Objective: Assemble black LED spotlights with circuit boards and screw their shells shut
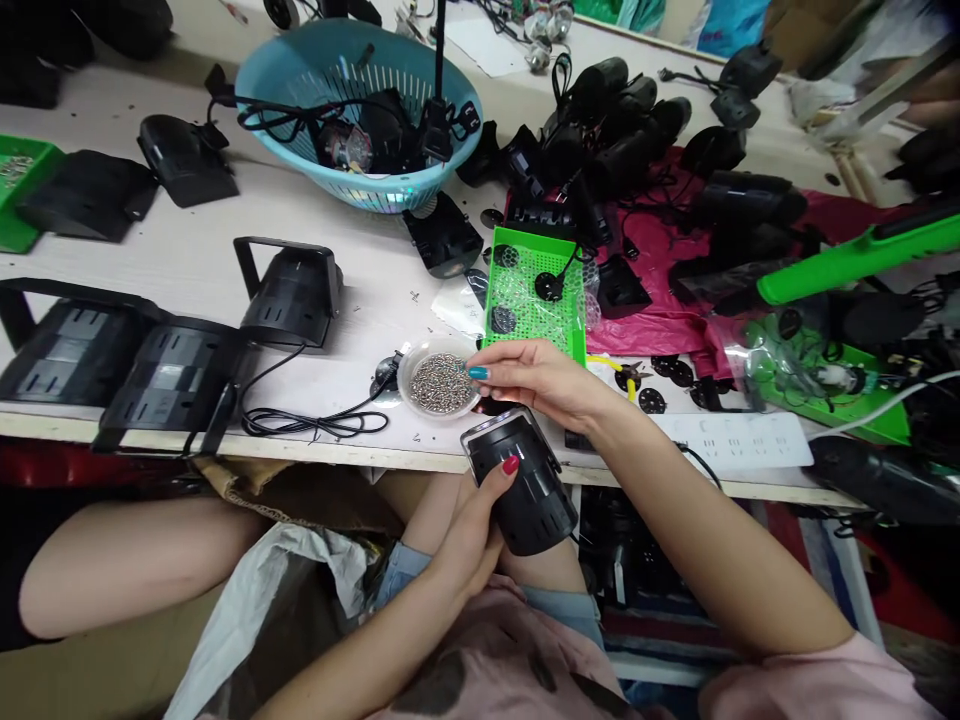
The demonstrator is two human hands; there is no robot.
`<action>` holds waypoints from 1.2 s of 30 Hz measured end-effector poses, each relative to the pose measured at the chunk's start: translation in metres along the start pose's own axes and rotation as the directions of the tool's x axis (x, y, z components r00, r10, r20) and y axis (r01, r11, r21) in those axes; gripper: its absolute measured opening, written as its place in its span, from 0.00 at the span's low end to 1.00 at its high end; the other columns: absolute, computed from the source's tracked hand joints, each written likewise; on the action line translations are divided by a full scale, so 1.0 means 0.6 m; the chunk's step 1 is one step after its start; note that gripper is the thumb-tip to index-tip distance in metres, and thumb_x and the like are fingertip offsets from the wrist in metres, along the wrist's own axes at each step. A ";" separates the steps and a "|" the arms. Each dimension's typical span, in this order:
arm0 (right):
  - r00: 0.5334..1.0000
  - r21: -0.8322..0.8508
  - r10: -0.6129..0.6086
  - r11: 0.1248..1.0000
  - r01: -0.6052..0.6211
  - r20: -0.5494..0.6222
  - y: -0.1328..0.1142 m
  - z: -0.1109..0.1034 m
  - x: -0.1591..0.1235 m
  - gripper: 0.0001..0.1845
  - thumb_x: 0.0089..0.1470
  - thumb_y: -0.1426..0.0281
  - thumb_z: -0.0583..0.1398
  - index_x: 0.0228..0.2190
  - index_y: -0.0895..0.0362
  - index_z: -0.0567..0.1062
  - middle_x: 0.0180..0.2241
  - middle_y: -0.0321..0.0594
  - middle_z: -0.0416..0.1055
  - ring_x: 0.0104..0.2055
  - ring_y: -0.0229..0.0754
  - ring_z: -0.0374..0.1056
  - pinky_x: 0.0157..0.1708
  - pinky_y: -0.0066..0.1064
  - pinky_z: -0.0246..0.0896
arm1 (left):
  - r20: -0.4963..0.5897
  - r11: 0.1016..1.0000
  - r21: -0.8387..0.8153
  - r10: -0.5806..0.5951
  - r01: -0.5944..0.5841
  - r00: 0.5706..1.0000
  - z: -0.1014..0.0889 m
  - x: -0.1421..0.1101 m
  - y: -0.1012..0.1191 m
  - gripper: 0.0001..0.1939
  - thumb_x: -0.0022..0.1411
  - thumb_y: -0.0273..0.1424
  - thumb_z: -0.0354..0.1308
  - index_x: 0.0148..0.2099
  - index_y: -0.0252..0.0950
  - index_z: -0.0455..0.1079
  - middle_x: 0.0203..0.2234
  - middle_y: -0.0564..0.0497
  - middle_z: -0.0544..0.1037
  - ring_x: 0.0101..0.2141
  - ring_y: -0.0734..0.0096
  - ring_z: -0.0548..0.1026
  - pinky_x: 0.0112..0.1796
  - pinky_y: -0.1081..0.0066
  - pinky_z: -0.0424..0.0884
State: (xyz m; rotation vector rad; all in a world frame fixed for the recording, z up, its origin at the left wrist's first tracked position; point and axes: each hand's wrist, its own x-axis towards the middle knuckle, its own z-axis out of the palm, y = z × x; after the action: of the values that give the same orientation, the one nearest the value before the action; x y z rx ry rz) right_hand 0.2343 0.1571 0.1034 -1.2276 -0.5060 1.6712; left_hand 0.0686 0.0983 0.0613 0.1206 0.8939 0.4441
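Head view: at the white table's (375,270) edge, a black cylindrical plastic housing (534,500) is gripped by the left hand (471,525), seemingly for closeness to the round translucent bowl (406,388) of metal pieces (441,384); the right hand's (553,380) grip cannot be told.

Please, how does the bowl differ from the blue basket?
Size: the bowl is much smaller than the basket.
Colour: the bowl is pale, while the basket is blue.
Contents: the bowl holds many small metal pieces; the basket holds larger parts, mostly black.
Both are rounded, open at the top and stand on the table.
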 end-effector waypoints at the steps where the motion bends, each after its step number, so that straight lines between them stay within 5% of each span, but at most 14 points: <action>1: 0.999 0.004 -0.024 1.000 0.025 -0.029 0.003 -0.007 -0.015 0.12 0.43 0.70 0.73 0.32 0.57 0.81 0.27 0.35 0.77 0.29 0.31 0.72 0.32 0.21 0.67 | 0.001 1.000 0.010 0.006 -0.006 1.000 -0.001 0.000 0.000 0.35 0.49 0.38 0.74 0.57 0.33 0.71 0.48 0.41 0.82 0.53 0.50 0.77 0.57 0.55 0.70; 9: 0.966 -0.031 -0.060 0.998 0.054 -0.251 0.064 -0.040 -0.121 0.17 0.43 0.59 0.74 0.28 0.57 0.78 0.26 0.33 0.71 0.28 0.32 0.65 0.31 0.24 0.59 | 0.031 0.998 0.061 0.004 -0.005 1.000 -0.002 0.002 0.000 0.32 0.45 0.41 0.75 0.51 0.33 0.75 0.40 0.41 0.84 0.51 0.47 0.78 0.58 0.52 0.68; 16: 0.944 -0.251 -0.192 0.960 0.123 -0.269 0.093 -0.028 -0.132 0.15 0.49 0.56 0.69 0.29 0.55 0.76 0.28 0.33 0.68 0.30 0.36 0.62 0.33 0.29 0.58 | 0.002 0.998 0.061 0.014 -0.014 1.000 -0.011 0.003 -0.007 0.30 0.44 0.39 0.76 0.49 0.33 0.77 0.40 0.42 0.84 0.50 0.44 0.78 0.55 0.52 0.71; 21: 0.926 -0.286 -0.245 0.945 0.161 -0.286 0.097 -0.017 -0.128 0.17 0.44 0.56 0.72 0.27 0.55 0.76 0.27 0.33 0.66 0.30 0.36 0.61 0.32 0.29 0.57 | -0.016 0.995 0.069 0.080 -0.079 0.997 -0.001 0.000 -0.005 0.31 0.41 0.40 0.77 0.48 0.33 0.77 0.39 0.43 0.84 0.46 0.47 0.80 0.53 0.55 0.73; 26: 0.920 -0.129 -0.122 0.989 0.079 -0.372 0.104 -0.022 -0.126 0.24 0.32 0.61 0.77 0.28 0.55 0.73 0.27 0.31 0.64 0.30 0.35 0.60 0.31 0.26 0.55 | 0.045 0.992 0.090 0.081 -0.085 0.996 -0.002 0.000 -0.003 0.34 0.41 0.38 0.77 0.52 0.34 0.76 0.39 0.43 0.84 0.46 0.49 0.80 0.54 0.55 0.72; 31: 0.971 -0.150 0.001 0.988 -0.038 -0.240 0.077 -0.043 -0.120 0.26 0.29 0.64 0.77 0.27 0.56 0.71 0.26 0.30 0.65 0.29 0.33 0.60 0.30 0.26 0.54 | 0.096 0.997 0.078 0.021 -0.029 0.995 -0.007 -0.003 0.000 0.37 0.39 0.37 0.78 0.53 0.33 0.75 0.44 0.42 0.83 0.49 0.48 0.78 0.55 0.56 0.71; 34: 0.961 -0.383 -0.174 0.920 0.081 -0.215 0.041 -0.034 -0.098 0.16 0.43 0.63 0.71 0.30 0.55 0.74 0.27 0.33 0.69 0.30 0.36 0.64 0.31 0.29 0.58 | 0.078 0.997 0.074 0.009 -0.014 0.997 -0.006 -0.004 -0.001 0.34 0.40 0.37 0.78 0.51 0.33 0.76 0.42 0.42 0.83 0.48 0.48 0.79 0.54 0.56 0.71; 36: 0.929 -0.584 -0.342 0.786 0.200 -0.142 0.018 -0.013 -0.069 0.06 0.53 0.66 0.65 0.33 0.55 0.76 0.30 0.36 0.72 0.33 0.38 0.67 0.35 0.31 0.61 | 0.072 0.997 0.075 0.008 -0.014 0.997 -0.004 -0.006 -0.001 0.32 0.40 0.37 0.78 0.48 0.33 0.76 0.41 0.42 0.84 0.48 0.48 0.79 0.54 0.55 0.71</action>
State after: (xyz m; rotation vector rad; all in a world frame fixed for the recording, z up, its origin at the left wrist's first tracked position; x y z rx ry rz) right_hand 0.2372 0.1149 0.1121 -1.6637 -1.0234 1.1261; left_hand 0.0650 0.0961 0.0620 0.2096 0.8397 0.4136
